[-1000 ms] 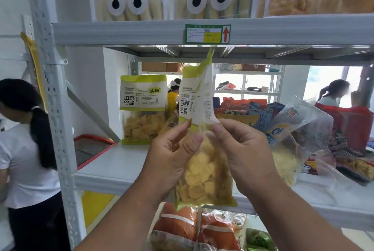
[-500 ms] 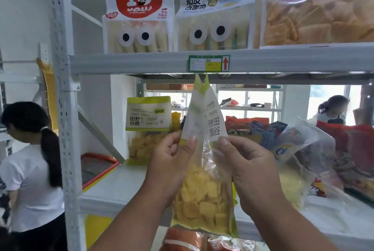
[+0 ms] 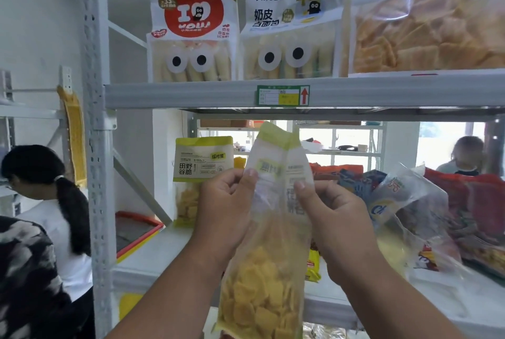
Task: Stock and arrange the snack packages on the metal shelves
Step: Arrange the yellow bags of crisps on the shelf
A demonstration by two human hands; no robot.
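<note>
White metal shelving unit fills the view, its perforated upright at left, one grey shelf beam crossing at mid-height with a green price label bearing a red arrow. On the upper shelf stand three packs side by side: a bread-roll bag with a red heart, a second roll bag with googly eyes, and a large bag of square crackers at right. On the lower shelf, a green-and-white chip bag stands upright at the back left; a loose heap of mixed snack bags crowds the right side, some tilted and overlapping. A small yellow packet lies on the shelf behind the held bag. White wall at left; more racks and bright windows show through the shelf gap. A person in a white shirt stands beyond the upright at left; another, blurred, at far right. Centre foreground: a clear chip bag with green top is held upright in front of the lower shelf, not touching it, yellow chips settled in its lower half. Left hand pinches its upper left edge, thumb on the front; right hand pinches the upper right edge likewise. The bag's top rises above both hands and its body hangs below them.
</note>
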